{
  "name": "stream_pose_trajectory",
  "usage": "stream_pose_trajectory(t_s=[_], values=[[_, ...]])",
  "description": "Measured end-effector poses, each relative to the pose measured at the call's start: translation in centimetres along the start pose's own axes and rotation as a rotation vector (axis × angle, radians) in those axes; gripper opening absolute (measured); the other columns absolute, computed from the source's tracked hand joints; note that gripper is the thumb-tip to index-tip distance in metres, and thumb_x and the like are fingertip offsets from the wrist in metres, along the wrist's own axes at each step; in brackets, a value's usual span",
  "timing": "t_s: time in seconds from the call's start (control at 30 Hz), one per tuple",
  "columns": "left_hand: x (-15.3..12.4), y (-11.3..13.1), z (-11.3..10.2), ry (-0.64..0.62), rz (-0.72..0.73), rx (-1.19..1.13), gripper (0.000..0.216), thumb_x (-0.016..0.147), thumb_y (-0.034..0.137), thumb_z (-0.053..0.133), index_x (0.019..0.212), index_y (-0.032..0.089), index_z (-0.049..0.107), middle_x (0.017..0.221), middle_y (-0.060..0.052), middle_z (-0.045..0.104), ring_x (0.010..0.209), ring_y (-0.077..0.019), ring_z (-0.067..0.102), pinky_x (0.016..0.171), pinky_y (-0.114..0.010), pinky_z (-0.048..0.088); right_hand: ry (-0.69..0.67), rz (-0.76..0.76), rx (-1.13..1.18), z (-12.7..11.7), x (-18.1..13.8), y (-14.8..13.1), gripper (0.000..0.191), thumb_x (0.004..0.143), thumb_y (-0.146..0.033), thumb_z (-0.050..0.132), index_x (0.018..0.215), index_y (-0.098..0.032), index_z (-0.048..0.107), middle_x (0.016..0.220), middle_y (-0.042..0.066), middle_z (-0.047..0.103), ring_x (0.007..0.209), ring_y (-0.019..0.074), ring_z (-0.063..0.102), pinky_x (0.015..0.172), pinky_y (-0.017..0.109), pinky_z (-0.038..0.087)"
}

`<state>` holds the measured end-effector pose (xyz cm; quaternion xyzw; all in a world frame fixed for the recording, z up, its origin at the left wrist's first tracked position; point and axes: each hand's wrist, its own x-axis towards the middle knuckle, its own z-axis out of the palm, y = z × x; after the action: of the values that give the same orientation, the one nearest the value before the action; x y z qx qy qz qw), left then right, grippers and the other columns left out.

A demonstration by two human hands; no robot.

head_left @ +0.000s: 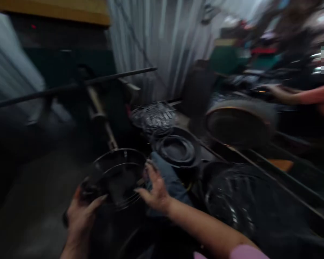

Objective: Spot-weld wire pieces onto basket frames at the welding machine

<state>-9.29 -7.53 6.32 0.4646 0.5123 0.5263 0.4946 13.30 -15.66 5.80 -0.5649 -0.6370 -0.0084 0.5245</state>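
The picture is smeared by motion. My left hand [79, 216] grips the near rim of a round dark metal pan [118, 176], thumb over the edge. My right hand [155, 190] rests against the pan's right side with its fingers spread, lying on a bluish cloth [172, 180]. The pan sits low in front of me, tilted slightly toward me.
A round black lid or ring [178, 149] lies just beyond the cloth. A large dark wok-like pan [240, 122] stands at right, a wire rack [153, 117] behind. A long dark rod [70, 86] crosses at left. Another person's arm [299, 95] reaches in at far right.
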Motion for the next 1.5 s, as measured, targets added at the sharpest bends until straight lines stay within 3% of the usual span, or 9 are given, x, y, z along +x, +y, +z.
stream_pose_trajectory(t_s=[0.17,0.43,0.67,0.9,1.1,1.23,1.37,1.5], values=[[0.6,-0.2,-1.1,-0.042,0.003,-0.080,0.089,0.044,0.019,0.090,0.126,0.025,0.057,0.093,0.000,0.062,0.086,-0.0138,0.059,0.079,-0.023,0.049,-0.065,0.146,-0.002,-1.1,1.5,2.1,0.072,0.079,-0.026,0.066,0.143,-0.016,0.035,0.143,0.017,0.039,0.135,0.0296,0.036,0.109,0.050,0.037],[3.4,-1.2,0.2,-0.098,0.033,-0.144,0.085,0.045,0.013,0.088,0.124,0.025,0.059,0.092,0.001,0.061,0.085,-0.0124,0.057,0.079,-0.022,0.047,-0.305,0.382,0.038,0.7,4.4,5.7,0.077,0.074,-0.035,0.071,0.141,-0.012,0.041,0.139,0.017,0.048,0.130,0.0317,0.044,0.108,0.049,0.039],[7.4,-3.1,2.0,-0.062,0.011,-0.346,0.087,0.042,0.009,0.087,0.121,0.029,0.060,0.098,0.001,0.060,0.090,-0.0122,0.057,0.081,-0.023,0.047,-0.168,0.290,0.063,3.4,8.1,7.0,0.074,0.069,-0.034,0.074,0.135,-0.013,0.048,0.132,0.016,0.055,0.125,0.0329,0.048,0.107,0.050,0.039],[8.6,-3.6,2.5,-0.044,-0.001,-0.353,0.086,0.038,0.006,0.087,0.118,0.028,0.062,0.100,0.000,0.061,0.094,-0.0135,0.057,0.084,-0.024,0.046,-0.130,0.279,0.090,4.0,8.5,8.3,0.068,0.069,-0.036,0.075,0.130,-0.017,0.052,0.128,0.014,0.056,0.120,0.0300,0.051,0.104,0.047,0.041],[8.7,-2.3,2.8,-0.010,-0.133,-0.330,0.086,0.041,0.015,0.088,0.122,0.021,0.059,0.095,0.000,0.065,0.089,-0.0145,0.060,0.080,-0.025,0.047,-0.139,0.384,0.130,4.1,8.8,8.3,0.065,0.072,-0.047,0.072,0.126,-0.015,0.056,0.125,0.015,0.058,0.118,0.0302,0.053,0.103,0.047,0.042],[8.6,-0.5,3.1,0.056,-0.187,-0.332,0.089,0.048,0.021,0.088,0.131,0.021,0.053,0.092,0.001,0.065,0.077,-0.0103,0.061,0.073,-0.022,0.047,-0.103,0.415,0.116,3.8,10.1,7.0,0.067,0.073,-0.054,0.069,0.123,-0.011,0.059,0.118,0.017,0.061,0.111,0.0304,0.057,0.099,0.045,0.045],[8.7,1.4,3.4,0.131,-0.177,-0.305,0.081,0.050,0.024,0.088,0.125,0.015,0.058,0.079,0.002,0.063,0.059,-0.0057,0.055,0.060,-0.019,0.045,-0.103,0.470,0.079,3.3,11.2,5.9,0.067,0.071,-0.058,0.068,0.118,-0.011,0.063,0.114,0.016,0.064,0.109,0.0310,0.058,0.097,0.044,0.046],[8.9,2.8,3.6,0.153,-0.212,-0.313,0.082,0.047,0.025,0.089,0.122,0.012,0.058,0.078,-0.001,0.064,0.061,-0.0088,0.058,0.058,-0.020,0.048,-0.089,0.509,0.017,3.2,12.5,5.5,0.062,0.074,-0.054,0.068,0.118,-0.010,0.064,0.112,0.015,0.065,0.109,0.0306,0.058,0.097,0.042,0.045]])
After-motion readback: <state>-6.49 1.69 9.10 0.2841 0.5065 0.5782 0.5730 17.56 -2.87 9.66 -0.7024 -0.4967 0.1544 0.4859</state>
